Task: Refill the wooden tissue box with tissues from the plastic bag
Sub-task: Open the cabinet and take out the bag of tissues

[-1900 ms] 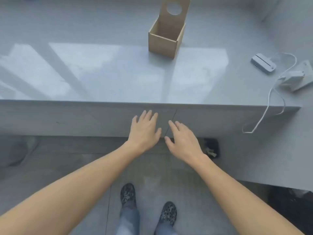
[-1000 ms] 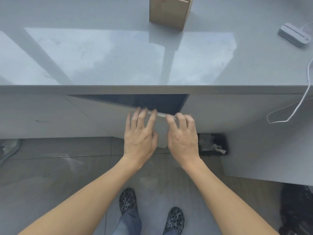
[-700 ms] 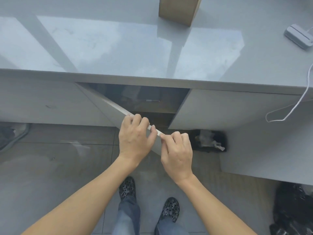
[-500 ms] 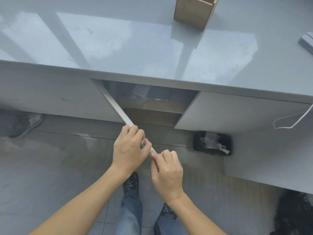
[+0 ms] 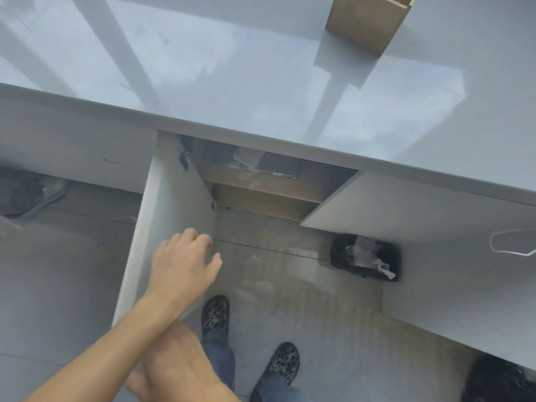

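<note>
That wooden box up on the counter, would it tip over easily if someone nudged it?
Probably fairly stable: the wooden tissue box sits flat on the glossy counter, so a nudge would likely slide it. It looks thin-walled, so probably light.

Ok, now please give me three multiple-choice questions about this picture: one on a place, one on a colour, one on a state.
1. Where does the wooden box stand?
A) on the floor
B) on the counter
C) inside the cupboard

2. What colour is the bin on the floor?
A) black
B) red
C) yellow

3. How is the cupboard door?
A) shut
B) swung open
C) taken off

Answers:
1 B, it stands on the grey top, at the far right.
2 A, its rim and walls are black.
3 B, the shelves inside show past it.
</note>
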